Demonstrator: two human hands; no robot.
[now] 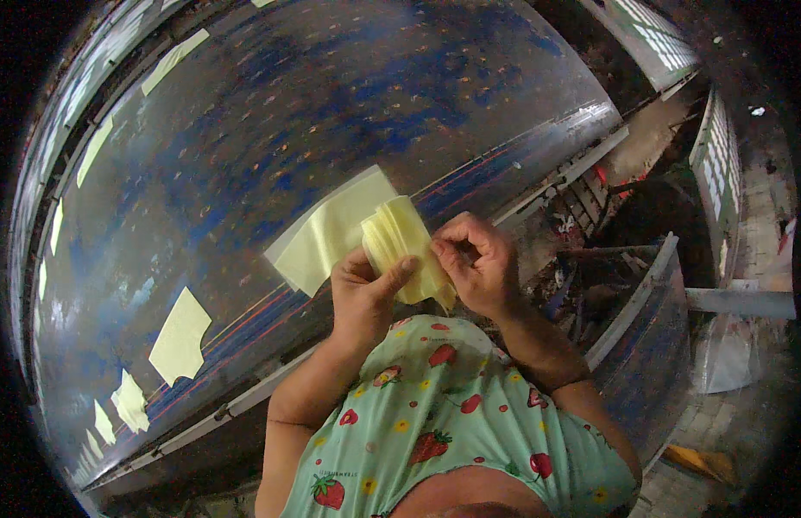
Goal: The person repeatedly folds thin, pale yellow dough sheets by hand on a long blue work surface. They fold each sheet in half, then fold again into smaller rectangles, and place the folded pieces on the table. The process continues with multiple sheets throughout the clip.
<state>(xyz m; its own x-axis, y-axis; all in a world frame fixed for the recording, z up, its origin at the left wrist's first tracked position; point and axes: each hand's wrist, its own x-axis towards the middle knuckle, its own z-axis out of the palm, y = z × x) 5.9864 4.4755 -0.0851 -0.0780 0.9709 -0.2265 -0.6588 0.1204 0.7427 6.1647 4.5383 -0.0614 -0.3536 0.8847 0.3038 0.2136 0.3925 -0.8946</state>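
Note:
A stack of thin pale yellow fabric pieces point(399, 229) is held in front of my body, over the table's near edge. My left hand point(366, 289) grips its left side, the thumb lying across the top. At the right edge of the stack, my right hand point(476, 259) pinches with thumb and forefinger close together. Whether a single layer lies between those fingertips is too small to tell. Just beyond the stack, larger pale yellow sheets point(318, 242) rest on the table, partly hidden behind it.
The long dark table point(271, 112) is stained with blue paint and has coloured lines along its near edge. A cut yellow piece point(180, 338) lies to the left, with several more along both edges. On the right are a metal frame point(633, 302) and clutter below.

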